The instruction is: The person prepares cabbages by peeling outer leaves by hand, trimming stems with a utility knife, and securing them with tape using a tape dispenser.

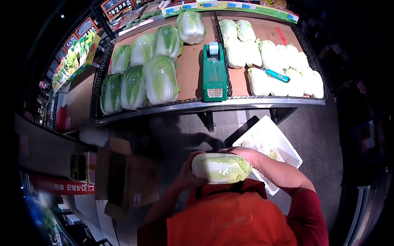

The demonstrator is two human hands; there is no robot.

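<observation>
A napa cabbage (221,168) lies sideways between my two hands, in front of the orange apron. My left hand (192,169) holds its white stem end. Along its far side, near the leafy end, rests my right hand (241,153), its fingers partly hidden behind the cabbage. A thin clear strand, seemingly tape, runs from the green tape dispenser (214,77) on the stand's front edge down towards my hands. Large napa cabbages (161,80) sit left of the dispenser, smaller pale ones (271,55) to its right. A teal-handled knife (277,75) lies on the pale cabbages.
A white foam box (286,147) with leaf scraps stands on the floor at the right. An opened cardboard box (138,178) is at the left. The stand's metal edge (190,107) crosses ahead. Packaged goods (75,58) fill a side shelf at upper left.
</observation>
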